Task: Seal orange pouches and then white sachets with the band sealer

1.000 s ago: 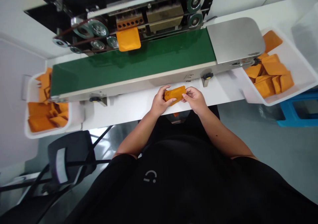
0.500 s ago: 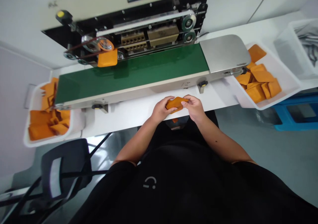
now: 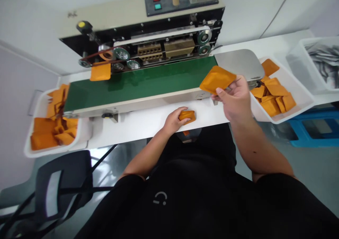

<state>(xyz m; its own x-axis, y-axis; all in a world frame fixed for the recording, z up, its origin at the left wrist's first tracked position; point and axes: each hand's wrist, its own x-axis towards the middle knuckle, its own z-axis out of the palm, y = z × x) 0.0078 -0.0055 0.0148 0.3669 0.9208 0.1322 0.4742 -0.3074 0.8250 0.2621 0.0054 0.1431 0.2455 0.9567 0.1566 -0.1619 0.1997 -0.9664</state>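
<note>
Quick look at the setup here: a flat orange foil pouch [image 3: 217,79] is pinched between the thumb and fingers of the right hand [image 3: 234,99], so that grip is closed. The pouch is held up over the far end of a green rubber conveyor belt [image 3: 137,80], just beside a curved brushed-steel plate [image 3: 238,63].

The left hand [image 3: 173,120] is curled around a second orange foil pouch [image 3: 187,115], so that grip is closed too. That pouch sits on the white bench [image 3: 137,129], near its front edge.

A third orange foil pouch [image 3: 100,72] is caught at the belt's far edge, up against a beige-and-black band sealer [image 3: 169,43] with exposed pulleys and brass-coloured blocks. Red and green buttons can be seen on its control panel [image 3: 164,2].

Orange foil pouches are heaped in a white plastic tray [image 3: 299,97] off to the right, and more are piled in another white plastic tray [image 3: 29,150] at the belt's left end. Silver packets are stacked in a clear plastic bin [image 3: 298,64] behind the right tray. A black office chair [image 3: 62,186] is on the floor at the left, and a blue plastic crate [image 3: 312,131] is under the right end of the bench.
</note>
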